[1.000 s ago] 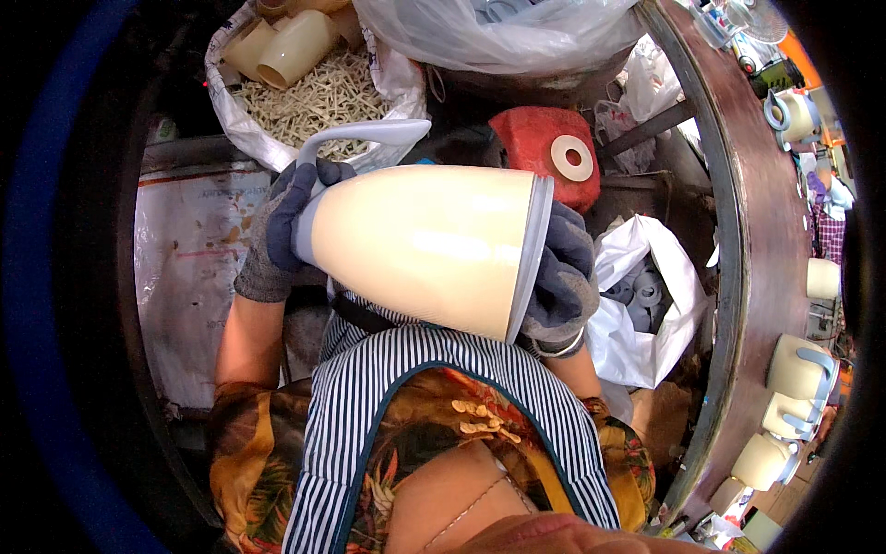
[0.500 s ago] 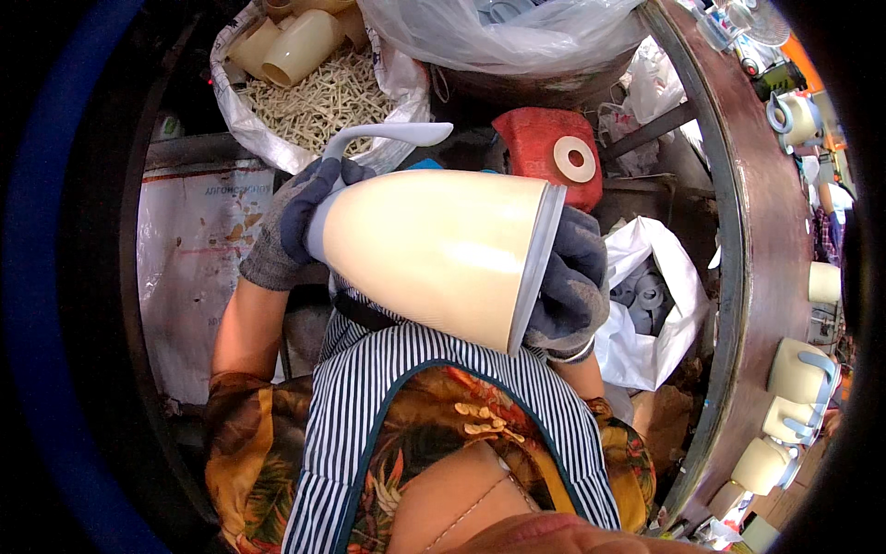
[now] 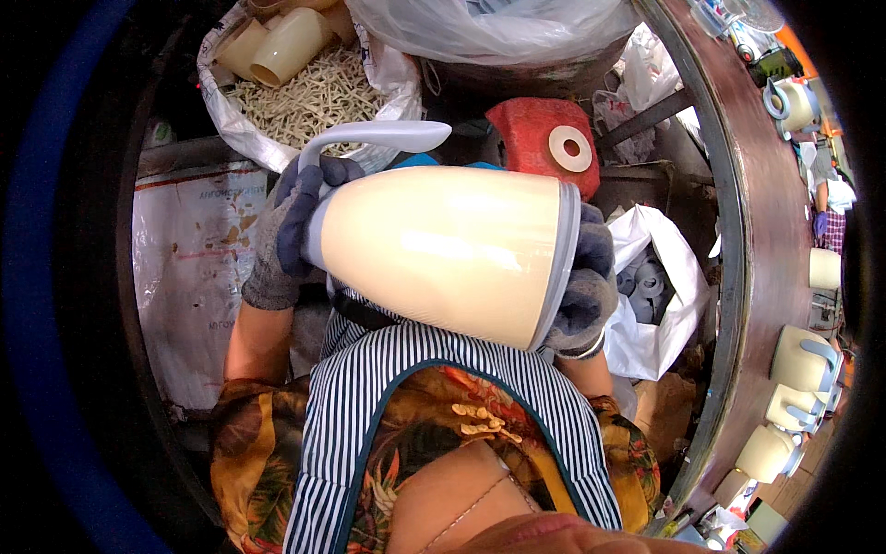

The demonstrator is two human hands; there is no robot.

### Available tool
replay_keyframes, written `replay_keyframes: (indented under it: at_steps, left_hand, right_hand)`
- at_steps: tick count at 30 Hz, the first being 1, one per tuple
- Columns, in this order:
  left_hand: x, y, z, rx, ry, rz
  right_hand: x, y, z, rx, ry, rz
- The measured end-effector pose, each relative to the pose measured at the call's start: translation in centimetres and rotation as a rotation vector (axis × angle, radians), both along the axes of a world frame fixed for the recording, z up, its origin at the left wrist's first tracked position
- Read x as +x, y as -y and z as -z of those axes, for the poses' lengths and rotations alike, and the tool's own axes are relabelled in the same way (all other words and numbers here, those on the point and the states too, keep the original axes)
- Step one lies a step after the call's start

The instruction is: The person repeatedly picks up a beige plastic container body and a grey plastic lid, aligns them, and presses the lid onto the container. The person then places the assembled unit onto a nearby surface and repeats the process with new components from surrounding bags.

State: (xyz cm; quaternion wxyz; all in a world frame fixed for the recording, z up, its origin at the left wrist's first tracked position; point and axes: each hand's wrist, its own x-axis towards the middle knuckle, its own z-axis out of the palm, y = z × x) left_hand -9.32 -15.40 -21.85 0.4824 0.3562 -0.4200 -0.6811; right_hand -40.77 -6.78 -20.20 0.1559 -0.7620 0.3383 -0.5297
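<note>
A cream plastic jug [image 3: 443, 254] with a grey-blue rim, base ring and handle lies on its side across my lap, held between both hands. At its narrow end, my left hand [image 3: 300, 217] in a grey and navy work glove is closed round the collar, beside the root of the curved handle [image 3: 392, 137]. My right hand [image 3: 583, 286], gloved alike, grips the wide base end, its fingers curled against the grey-blue ring [image 3: 561, 263]. The right palm is hidden behind the base.
A white sack [image 3: 221, 120] holds cream shells and short strips. A red piece with a pale ring [image 3: 531, 138] lies beyond the jug. To the right, a white bag [image 3: 646, 342] holds grey parts. Several jugs [image 3: 801, 358] stand along the brown bench [image 3: 771, 277].
The jug and my right hand have shifted slightly right. My left hand has turned a little at the collar, and the handle's bend now sits farther left.
</note>
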Motion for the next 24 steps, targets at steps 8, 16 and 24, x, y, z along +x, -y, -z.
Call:
replay_keyframes:
  at_steps: [8, 16, 24]
  left_hand:
    - [-0.4, -0.2, 0.4, 0.276, -0.001, 0.083]
    - [-0.7, -0.3, -1.1, -0.451, 0.327, -0.003]
    - [-0.3, -0.2, -4.5, -0.645, 0.452, -0.069]
  right_hand:
    - [0.1, -0.1, -0.8, 0.048, 0.007, -0.084]
    - [0.7, 0.3, 0.9, 0.31, 0.25, 0.178]
    - [0.2, -0.2, 3.1, 0.463, 0.595, 0.356]
